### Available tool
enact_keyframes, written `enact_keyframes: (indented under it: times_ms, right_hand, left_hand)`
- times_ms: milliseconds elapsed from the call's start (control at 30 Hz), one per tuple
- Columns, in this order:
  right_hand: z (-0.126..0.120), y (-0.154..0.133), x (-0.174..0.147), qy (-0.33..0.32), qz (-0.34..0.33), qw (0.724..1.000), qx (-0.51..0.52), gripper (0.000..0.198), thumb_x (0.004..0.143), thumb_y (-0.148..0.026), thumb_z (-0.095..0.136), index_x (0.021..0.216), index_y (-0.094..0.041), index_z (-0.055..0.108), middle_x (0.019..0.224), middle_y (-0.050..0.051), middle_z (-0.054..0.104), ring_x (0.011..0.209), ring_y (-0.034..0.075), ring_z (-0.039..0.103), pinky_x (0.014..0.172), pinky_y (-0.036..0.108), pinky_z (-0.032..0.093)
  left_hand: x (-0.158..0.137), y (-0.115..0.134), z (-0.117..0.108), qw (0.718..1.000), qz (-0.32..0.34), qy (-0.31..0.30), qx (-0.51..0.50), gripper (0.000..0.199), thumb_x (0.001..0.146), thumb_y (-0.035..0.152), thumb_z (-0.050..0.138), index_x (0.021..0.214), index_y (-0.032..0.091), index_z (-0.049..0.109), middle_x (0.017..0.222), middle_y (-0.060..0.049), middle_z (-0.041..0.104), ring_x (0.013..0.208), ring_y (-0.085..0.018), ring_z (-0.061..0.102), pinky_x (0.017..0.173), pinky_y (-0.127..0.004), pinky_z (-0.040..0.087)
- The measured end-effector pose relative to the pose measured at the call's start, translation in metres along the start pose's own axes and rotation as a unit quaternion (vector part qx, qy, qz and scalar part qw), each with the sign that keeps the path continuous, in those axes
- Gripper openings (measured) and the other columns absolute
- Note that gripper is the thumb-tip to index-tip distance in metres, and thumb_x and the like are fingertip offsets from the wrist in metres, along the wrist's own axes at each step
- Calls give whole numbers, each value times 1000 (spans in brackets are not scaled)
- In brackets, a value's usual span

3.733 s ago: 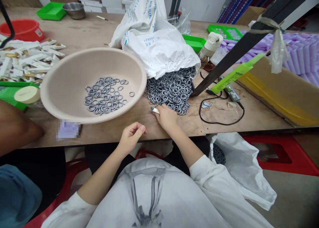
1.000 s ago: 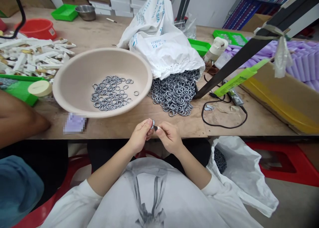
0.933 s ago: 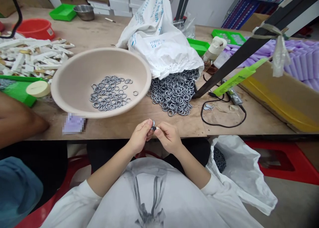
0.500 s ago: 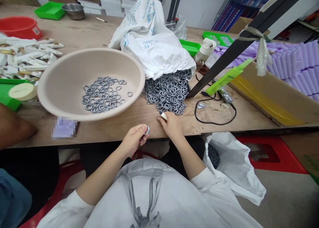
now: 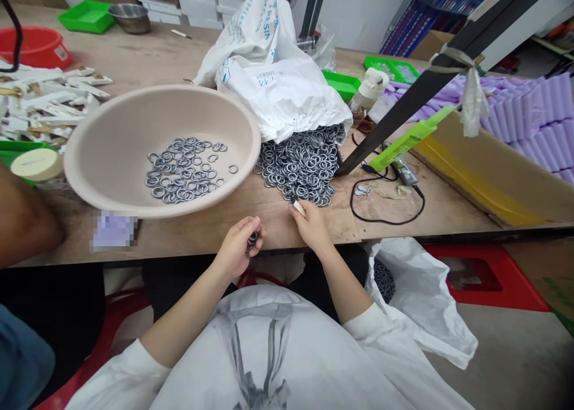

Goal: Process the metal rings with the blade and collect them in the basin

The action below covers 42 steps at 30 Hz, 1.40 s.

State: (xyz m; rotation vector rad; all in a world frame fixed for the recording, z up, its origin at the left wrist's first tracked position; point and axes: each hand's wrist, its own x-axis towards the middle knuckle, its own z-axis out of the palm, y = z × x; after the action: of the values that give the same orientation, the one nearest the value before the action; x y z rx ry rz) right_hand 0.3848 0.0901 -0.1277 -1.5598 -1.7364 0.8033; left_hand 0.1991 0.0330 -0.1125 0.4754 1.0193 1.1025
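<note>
Curled in front of my body, my left hand (image 5: 234,247) is closed around a few dark metal rings (image 5: 252,240), partly hidden by the fingers. To its right, my right hand (image 5: 315,229) pinches a small tool (image 5: 299,207) with a pale body and a dark tip; its exact kind I cannot make out. The tip is close to the near edge of a heap of grey metal rings (image 5: 300,165), which spills from a white printed sack (image 5: 287,99). Left of the heap stands a wide beige basin (image 5: 107,135) with many similar rings lying loose inside.
A black slanted post (image 5: 403,93), a cable (image 5: 385,220) and a lime-green tube (image 5: 408,141) lie to the right. By my right side hangs a white bag (image 5: 417,290) of rings. White strips (image 5: 54,102) cover the far left; another person's arm (image 5: 27,225) rests nearby.
My left hand has turned and its fingers have curled in; a ring pinched at its fingertips before now shows as dark rings inside the grip. My right hand has shifted slightly, still with the tool.
</note>
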Motion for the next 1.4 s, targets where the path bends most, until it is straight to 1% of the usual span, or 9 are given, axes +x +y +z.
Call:
enact_keyframes:
  times_ms: [100, 233, 400, 567, 700, 900, 1033, 1200, 1400]
  right_hand:
    - [8, -14, -12, -101, 58, 950, 288, 42, 85, -61, 62, 79, -20, 59, 59, -5, 41, 53, 11, 35, 50, 24, 28]
    - [19, -31, -27, -172, 142, 882, 416, 49, 74, -67, 70, 79, -21, 54, 57, -8, 36, 46, 7, 19, 42, 22, 13]
    - [24, -35, -34, -96, 71, 916, 384, 37, 78, -54, 73, 88, -21, 62, 77, 0, 59, 66, 11, 49, 56, 22, 39]
    - [30, -34, -36, -60, 42, 923, 378, 27, 82, -48, 69, 81, -21, 67, 78, 1, 60, 74, 16, 55, 73, 29, 47]
    - [33, -33, -39, -22, -23, 950, 311, 20, 87, -40, 64, 87, -23, 75, 81, 2, 58, 82, 18, 56, 80, 32, 46]
    - [25, -33, -40, -60, -73, 945, 313, 27, 85, -47, 67, 98, -25, 76, 86, 3, 62, 85, 20, 58, 80, 34, 47]
    - [21, -35, -35, -48, -37, 950, 307, 38, 92, -57, 57, 85, -23, 72, 72, 1, 58, 72, 17, 55, 71, 31, 44]
    - [9, -38, -40, -47, -144, 979, 140, 41, 96, -56, 50, 77, -21, 63, 70, 2, 57, 66, 16, 51, 64, 30, 37]
    - [8, -44, -50, -50, -213, 976, 7, 44, 99, -52, 46, 71, -21, 58, 67, 1, 55, 63, 14, 48, 60, 28, 33]
  left_hand:
    - [5, -8, 4, 995, 67, 15, 66, 40, 71, 50, 80, 79, 19, 56, 58, 6, 47, 46, -6, 34, 41, -18, 20]
    - [8, -12, 6, 978, 140, 4, 152, 36, 78, 53, 74, 81, 19, 63, 61, 3, 51, 59, -11, 44, 52, -21, 32]
    - [5, -8, 5, 946, 215, -6, 243, 46, 84, 59, 65, 67, 17, 58, 63, 2, 48, 62, -11, 40, 59, -23, 33]
    - [3, -12, 9, 987, 99, -52, 113, 57, 75, 74, 65, 72, 18, 55, 57, 4, 41, 48, -7, 31, 43, -21, 22]
    - [0, -11, 14, 995, 32, -67, 66, 59, 67, 72, 74, 81, 17, 57, 58, 5, 42, 46, -5, 31, 40, -18, 19]
    - [-6, -9, 16, 997, 35, -62, 35, 51, 71, 63, 76, 80, 17, 55, 58, 7, 37, 46, -4, 29, 41, -16, 20]
    - [-9, -7, 17, 997, 30, -71, 29, 52, 73, 62, 75, 72, 18, 48, 58, 6, 38, 46, -4, 31, 41, -16, 21]
    - [-12, 0, 19, 999, 0, -47, -15, 53, 71, 59, 78, 68, 18, 44, 56, 7, 38, 43, -3, 31, 40, -15, 21]
    - [-13, -1, 22, 999, -3, -14, -31, 56, 65, 57, 82, 68, 19, 42, 53, 8, 40, 42, -3, 32, 40, -15, 23]
